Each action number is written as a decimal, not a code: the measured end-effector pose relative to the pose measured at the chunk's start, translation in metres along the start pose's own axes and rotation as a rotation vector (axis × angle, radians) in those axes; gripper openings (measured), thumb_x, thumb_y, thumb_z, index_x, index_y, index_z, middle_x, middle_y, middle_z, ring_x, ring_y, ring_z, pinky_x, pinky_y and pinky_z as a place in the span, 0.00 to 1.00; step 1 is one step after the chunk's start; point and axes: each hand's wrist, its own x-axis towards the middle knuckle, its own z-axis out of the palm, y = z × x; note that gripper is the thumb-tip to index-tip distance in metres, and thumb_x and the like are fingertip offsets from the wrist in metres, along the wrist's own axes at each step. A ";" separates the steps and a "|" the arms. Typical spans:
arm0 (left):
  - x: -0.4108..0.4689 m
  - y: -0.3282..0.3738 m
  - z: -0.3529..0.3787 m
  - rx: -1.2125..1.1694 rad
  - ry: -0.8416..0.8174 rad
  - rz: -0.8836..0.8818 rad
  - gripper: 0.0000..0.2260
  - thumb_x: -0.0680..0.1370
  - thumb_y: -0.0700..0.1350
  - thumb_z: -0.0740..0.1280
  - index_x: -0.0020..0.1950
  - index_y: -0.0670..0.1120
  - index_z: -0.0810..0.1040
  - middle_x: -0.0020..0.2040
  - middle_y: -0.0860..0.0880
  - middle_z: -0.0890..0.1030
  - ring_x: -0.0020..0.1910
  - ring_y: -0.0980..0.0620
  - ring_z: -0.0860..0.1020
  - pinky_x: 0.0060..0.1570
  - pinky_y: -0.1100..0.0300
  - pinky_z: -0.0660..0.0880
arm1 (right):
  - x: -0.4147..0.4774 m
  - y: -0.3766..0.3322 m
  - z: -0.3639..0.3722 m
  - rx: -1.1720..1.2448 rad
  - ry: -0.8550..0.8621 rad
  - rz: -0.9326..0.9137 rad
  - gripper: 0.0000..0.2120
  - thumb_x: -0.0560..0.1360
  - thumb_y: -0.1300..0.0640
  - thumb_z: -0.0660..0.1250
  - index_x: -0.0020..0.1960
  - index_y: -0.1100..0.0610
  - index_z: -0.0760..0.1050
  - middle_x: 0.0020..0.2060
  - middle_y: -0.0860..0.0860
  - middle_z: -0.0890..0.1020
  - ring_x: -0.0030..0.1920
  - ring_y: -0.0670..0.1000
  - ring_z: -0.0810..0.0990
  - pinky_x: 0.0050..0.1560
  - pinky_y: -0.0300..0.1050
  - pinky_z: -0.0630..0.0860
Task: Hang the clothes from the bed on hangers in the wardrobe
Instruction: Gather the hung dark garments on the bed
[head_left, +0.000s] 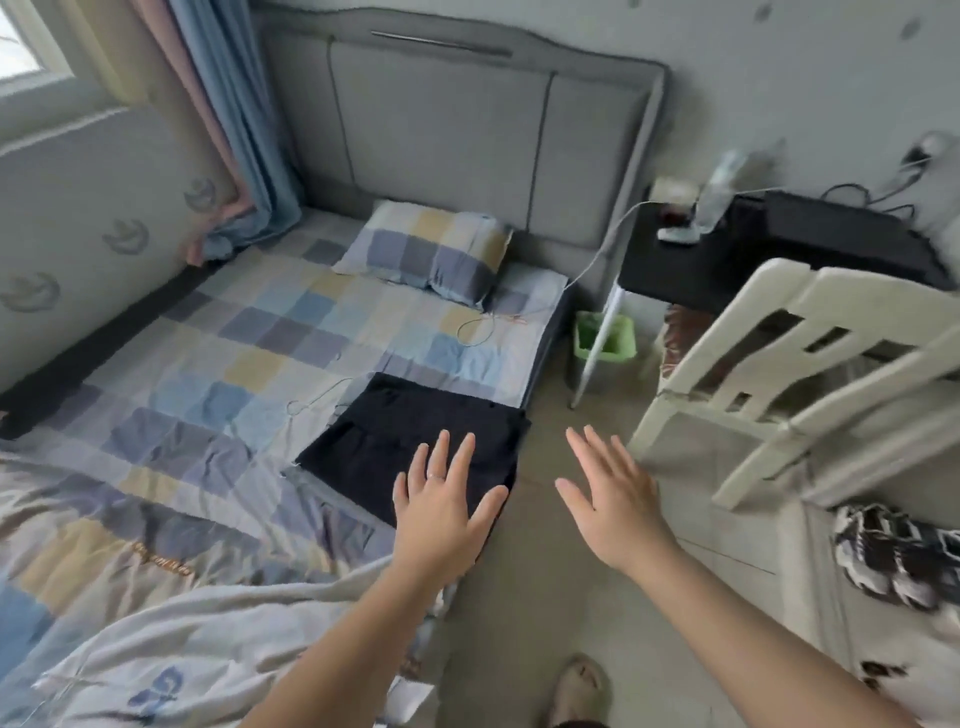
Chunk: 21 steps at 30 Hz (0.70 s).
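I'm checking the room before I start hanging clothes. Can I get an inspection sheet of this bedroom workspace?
Surface: bed with checked bedding, rumpled quilt at the near end.
Job's things: folded dark garment at the bed edge; wire hanger beside it.
Clutter: pillow at the head end.
Hands: left hand open over garment; right hand open above the floor.
Cables: white cable runs from desk onto bed.
Surroundings: green bin, chair, shoes, curtains.

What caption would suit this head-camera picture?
Open left hand and right hand reach toward a folded dark garment on the checked bed.
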 end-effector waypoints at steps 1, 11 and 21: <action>0.015 0.024 0.011 0.006 -0.021 0.045 0.32 0.80 0.68 0.52 0.81 0.61 0.46 0.82 0.55 0.44 0.81 0.50 0.41 0.77 0.45 0.42 | 0.003 0.026 -0.009 0.004 0.010 0.040 0.29 0.81 0.40 0.52 0.79 0.42 0.48 0.79 0.44 0.50 0.79 0.52 0.48 0.74 0.58 0.52; 0.140 0.259 0.122 0.020 -0.289 0.410 0.31 0.80 0.67 0.54 0.81 0.61 0.50 0.82 0.56 0.51 0.81 0.51 0.46 0.78 0.46 0.46 | 0.011 0.252 -0.097 0.038 0.137 0.358 0.29 0.78 0.37 0.47 0.77 0.44 0.54 0.76 0.43 0.60 0.77 0.51 0.57 0.73 0.56 0.56; 0.230 0.482 0.183 0.057 -0.446 0.953 0.31 0.80 0.68 0.51 0.81 0.60 0.51 0.82 0.55 0.53 0.81 0.50 0.47 0.77 0.45 0.45 | 0.000 0.382 -0.185 0.023 0.408 0.705 0.31 0.75 0.38 0.45 0.74 0.47 0.64 0.71 0.43 0.69 0.73 0.49 0.64 0.71 0.56 0.60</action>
